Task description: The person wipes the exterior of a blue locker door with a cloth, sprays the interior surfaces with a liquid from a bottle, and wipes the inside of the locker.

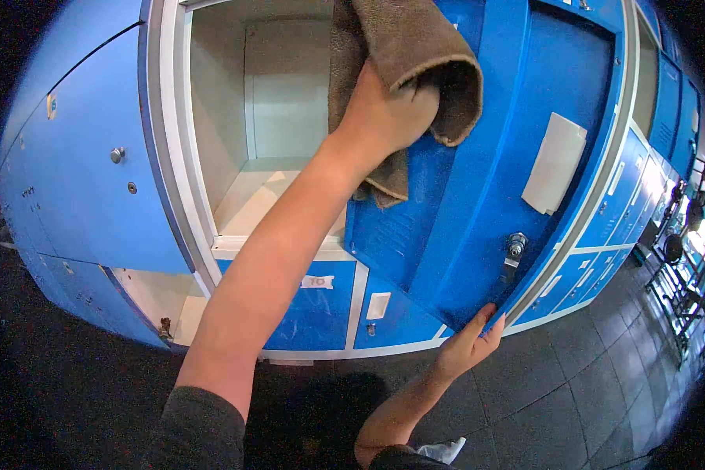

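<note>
A brown cloth (423,39) hangs bunched in my left hand (395,110), whose fingers are closed round it and partly hidden by its folds. This hand is up at the inner face of an open blue locker door (470,196); I cannot tell how firmly the cloth presses on it. Lower down, my right hand (470,345) grips the door's bottom corner between thumb and fingers. Above that hand sits a metal lock (515,247) with its latch, and a pale paper label (554,164) is stuck on the door. Left of the cloth, the white locker compartment (282,117) stands open.
Pale blue closed locker doors (94,157) flank the left side. A lower compartment (153,298) is open there, with a small brown object (165,325) in it. More blue lockers (595,274) run off to the right. Dark tiles (540,407) cover the floor; gym equipment (681,251) stands far right.
</note>
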### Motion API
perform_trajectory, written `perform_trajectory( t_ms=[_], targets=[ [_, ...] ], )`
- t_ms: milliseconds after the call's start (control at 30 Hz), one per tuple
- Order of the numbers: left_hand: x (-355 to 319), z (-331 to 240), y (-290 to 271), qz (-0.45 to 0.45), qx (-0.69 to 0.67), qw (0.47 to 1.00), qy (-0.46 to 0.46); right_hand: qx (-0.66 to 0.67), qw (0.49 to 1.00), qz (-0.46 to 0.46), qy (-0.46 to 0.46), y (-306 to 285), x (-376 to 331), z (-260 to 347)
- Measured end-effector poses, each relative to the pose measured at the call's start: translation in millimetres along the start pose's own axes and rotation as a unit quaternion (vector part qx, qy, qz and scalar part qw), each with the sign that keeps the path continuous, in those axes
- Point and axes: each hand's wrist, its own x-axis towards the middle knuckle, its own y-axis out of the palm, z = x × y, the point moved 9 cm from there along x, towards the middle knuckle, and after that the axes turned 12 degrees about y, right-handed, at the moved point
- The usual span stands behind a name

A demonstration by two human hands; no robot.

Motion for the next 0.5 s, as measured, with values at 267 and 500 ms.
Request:
perform_trajectory(
  t_ms=[267,500],
  targets=[
    [-39.2,-10.5,12.1,0.025,-0.165,0.985,-0.049,-0.005,0.999,0.031,0.036,2.2,2.8,2.5],
    [1.5,1.8,22.7,0.079,-0.133,0.988,-0.015,0.060,0.997,0.040,0.033,7.7,3.0,6.1]
  ],
)
